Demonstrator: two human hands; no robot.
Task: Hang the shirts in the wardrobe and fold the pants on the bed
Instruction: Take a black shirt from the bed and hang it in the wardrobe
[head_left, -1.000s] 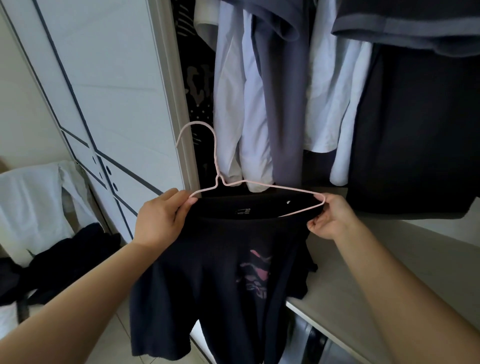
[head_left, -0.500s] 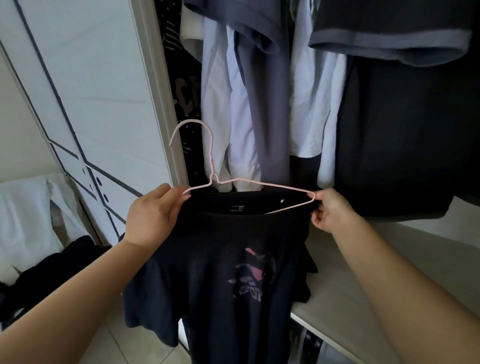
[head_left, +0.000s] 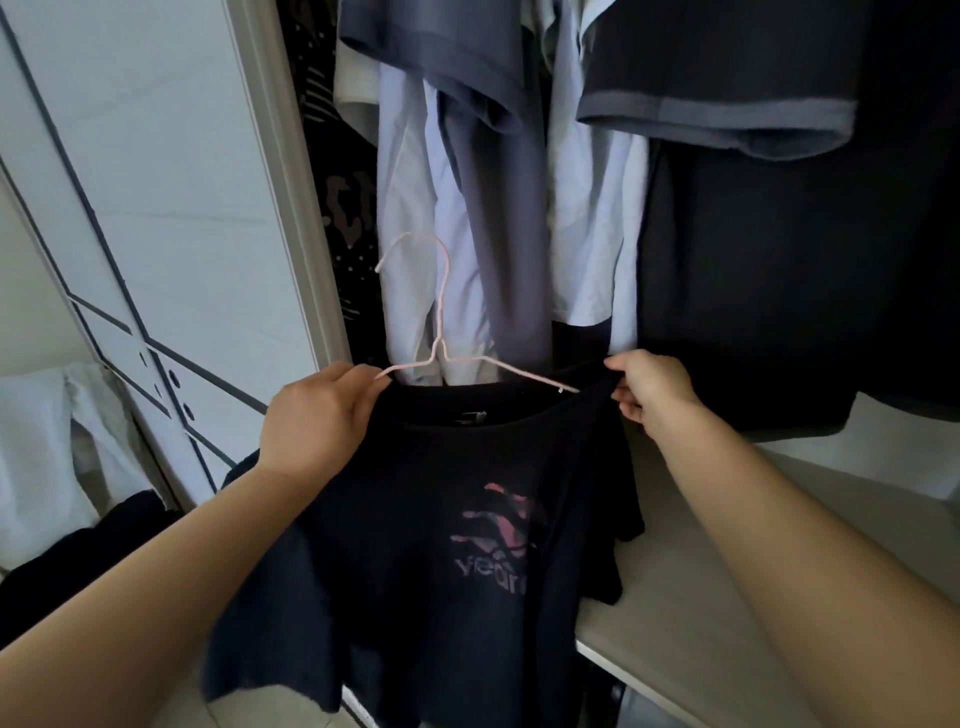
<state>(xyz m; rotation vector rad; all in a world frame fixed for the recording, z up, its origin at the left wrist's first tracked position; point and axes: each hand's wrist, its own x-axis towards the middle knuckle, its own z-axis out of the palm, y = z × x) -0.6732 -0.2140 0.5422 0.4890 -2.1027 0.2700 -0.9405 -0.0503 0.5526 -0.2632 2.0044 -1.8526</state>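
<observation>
A black t-shirt with a pink print hangs in front of the open wardrobe, held up by both hands. A pink wire hanger sits in its neck opening, hook pointing up and left. My left hand pinches the shirt's left shoulder together with the hanger's left end. My right hand grips the shirt's right shoulder, where the fabric covers the hanger's right end. The shirt's right sleeve drapes over the wardrobe shelf.
Several shirts hang inside the wardrobe: white ones, a grey-blue one and a large dark one. A white sliding door stands at the left. White and black clothes lie at the lower left.
The shirt's right shoulder fabric has been pulled over the hanger's right end, which was bare before. The shirt and hanger now sit further right and lower in view as my head turned.
</observation>
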